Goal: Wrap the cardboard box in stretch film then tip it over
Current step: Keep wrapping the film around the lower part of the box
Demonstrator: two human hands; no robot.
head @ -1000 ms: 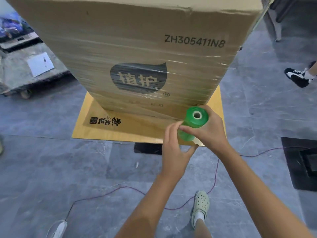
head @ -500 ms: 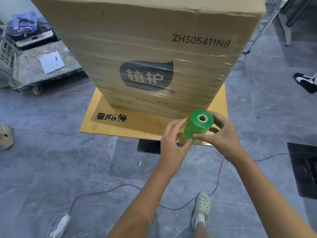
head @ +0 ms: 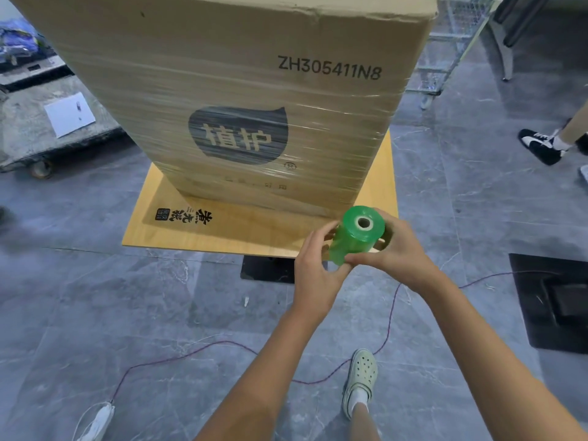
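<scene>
A big cardboard box is seen upright in the upper centre of the frame, stood on a yellow-brown worktop. Its front & sides are covered w/ layers of clear film; a strip at the top is bare. A green roll is held lower right of centre, just in front of the box's lower right corner, over the worktop's near edge, w/ its core hole turned toward the camera. The roll is gripped by both hands: the left hand is curled against its left side, the right hand is wrapped round its right side & lower end. Whether film runs from roll to box can't be told.

On the grey floor a purple cable is laid across the bottom. A pale clog is seen bottom centre-right. A cart w/ a white sheet is parked at left. Another person's black & white shoe is seen at the right edge.
</scene>
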